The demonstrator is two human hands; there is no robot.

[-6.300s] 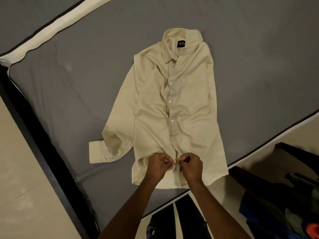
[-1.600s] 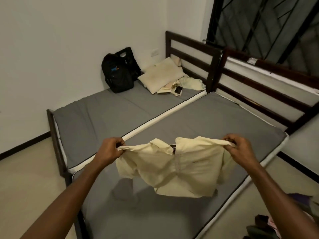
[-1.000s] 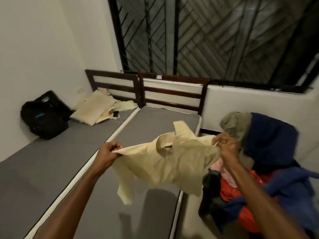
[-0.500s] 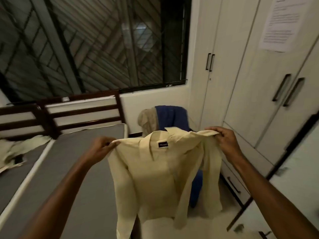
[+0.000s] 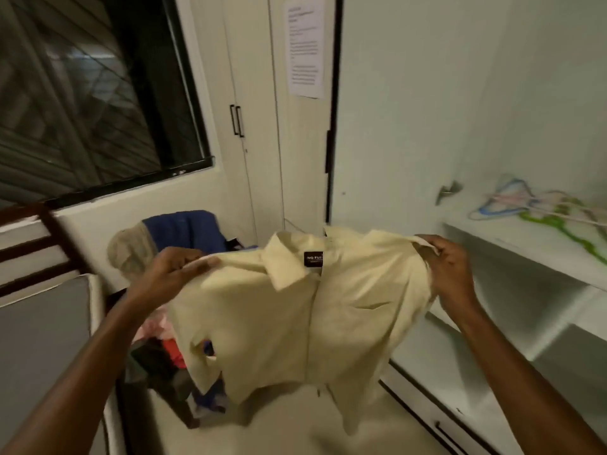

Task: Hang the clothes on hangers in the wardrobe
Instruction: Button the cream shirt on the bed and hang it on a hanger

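A pale yellow shirt (image 5: 295, 316) hangs spread between two grips at its shoulders, collar up; coloured hangers (image 5: 538, 208) lie beyond the right grip.

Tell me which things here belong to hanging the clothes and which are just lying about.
For the job: shirt, held up by left hand and right hand; hangers on the wardrobe shelf; clothes pile.

Just about: window, paper notice, bed.

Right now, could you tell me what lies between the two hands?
In the head view, the cream shirt spans the gap: left hand and right hand each grip a shoulder, with the collar and its black label midway.
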